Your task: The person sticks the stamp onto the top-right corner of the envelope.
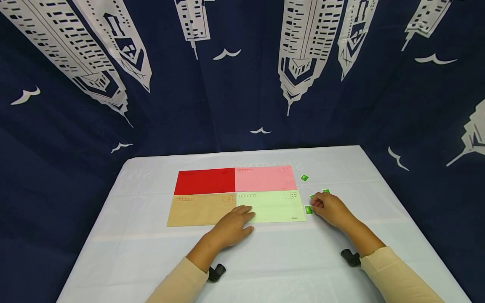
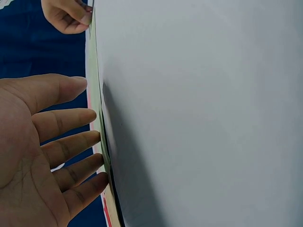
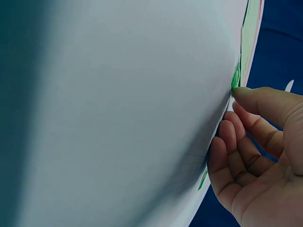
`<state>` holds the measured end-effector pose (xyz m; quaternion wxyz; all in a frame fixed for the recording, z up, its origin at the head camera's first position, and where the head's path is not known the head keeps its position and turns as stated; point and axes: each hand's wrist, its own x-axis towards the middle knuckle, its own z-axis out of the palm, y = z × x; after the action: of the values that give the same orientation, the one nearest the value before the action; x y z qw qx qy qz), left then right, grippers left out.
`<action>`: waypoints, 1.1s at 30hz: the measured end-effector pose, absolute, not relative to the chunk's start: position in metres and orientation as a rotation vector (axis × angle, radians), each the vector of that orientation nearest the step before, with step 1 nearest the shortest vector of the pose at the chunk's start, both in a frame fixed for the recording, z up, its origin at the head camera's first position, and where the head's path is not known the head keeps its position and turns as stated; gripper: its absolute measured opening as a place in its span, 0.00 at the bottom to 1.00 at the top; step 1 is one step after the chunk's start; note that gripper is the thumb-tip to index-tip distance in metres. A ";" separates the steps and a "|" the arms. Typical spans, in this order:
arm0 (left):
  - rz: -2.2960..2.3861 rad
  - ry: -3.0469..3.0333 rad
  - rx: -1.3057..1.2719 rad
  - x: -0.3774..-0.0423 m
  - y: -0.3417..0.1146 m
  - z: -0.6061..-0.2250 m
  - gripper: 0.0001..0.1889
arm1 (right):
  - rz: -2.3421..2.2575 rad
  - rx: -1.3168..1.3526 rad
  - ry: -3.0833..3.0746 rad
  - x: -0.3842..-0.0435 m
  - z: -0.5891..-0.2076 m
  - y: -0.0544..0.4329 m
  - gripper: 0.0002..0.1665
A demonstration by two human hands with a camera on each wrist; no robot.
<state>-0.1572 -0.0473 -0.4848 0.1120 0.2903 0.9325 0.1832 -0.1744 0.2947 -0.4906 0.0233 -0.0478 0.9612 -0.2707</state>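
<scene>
Lower centre, the left hand (image 1: 233,226) rests palm-down, fingers apart, on the green envelope (image 1: 274,207). Lower right, the right hand (image 1: 333,209) touches a green sticker (image 1: 308,210), fingers bent; whether pinching, I cannot tell.

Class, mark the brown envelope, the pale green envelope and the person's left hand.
Brown envelope (image 1: 201,209): head view, middle of its front.
Pale green envelope (image 1: 273,206): head view, middle of its front.
Left hand (image 1: 233,226): head view, back of the hand.
</scene>
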 end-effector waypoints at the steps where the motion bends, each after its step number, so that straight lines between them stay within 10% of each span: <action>1: 0.543 2.736 0.852 -0.157 -0.047 -0.484 0.26 | -0.839 -0.146 2.975 -0.175 -0.490 0.295 0.03; 33: 0.522 2.741 0.811 -0.155 -0.046 -0.483 0.25 | -0.822 -0.071 2.947 -0.175 -0.493 0.293 0.03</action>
<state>-0.1551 -0.0456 -0.4827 0.1177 0.2771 0.9368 0.1785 -0.1754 0.2927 -0.4926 0.0405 -0.0231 0.9622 -0.2683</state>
